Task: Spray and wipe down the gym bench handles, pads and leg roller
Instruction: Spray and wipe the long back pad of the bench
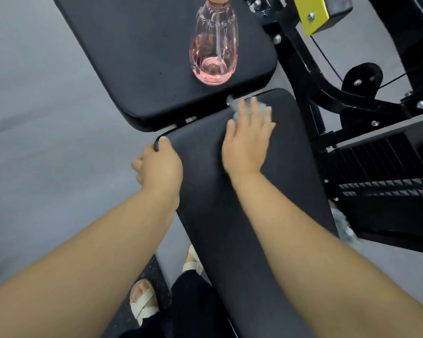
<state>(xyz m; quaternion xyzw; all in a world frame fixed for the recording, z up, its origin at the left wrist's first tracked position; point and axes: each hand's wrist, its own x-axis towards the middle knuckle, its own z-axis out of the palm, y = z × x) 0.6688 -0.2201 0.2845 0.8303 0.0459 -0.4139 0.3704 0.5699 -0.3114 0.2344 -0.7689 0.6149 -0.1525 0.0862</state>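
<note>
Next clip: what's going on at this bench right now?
A person is mid-wipe. The right hand presses a pale green cloth flat against the far end of the long back pad. The left hand grips that pad's left corner edge. The pink spray bottle stands upright, with no hand on it, on the adjoining seat pad. The cloth is blurred.

This was a gym — a weights room, by the look of it. Two black padded cushions, a square pad [144, 57] and a long pad [230, 215], sat end to end on a heavy bolted black steel frame [300, 76]. Beside them a thin cable [325, 57] ran past a round pulley cover [362, 76] and a yellow plate [310, 13]. The floor [47, 118] was plain grey — with a speckled rubber mat [154, 272] underfoot.
</note>
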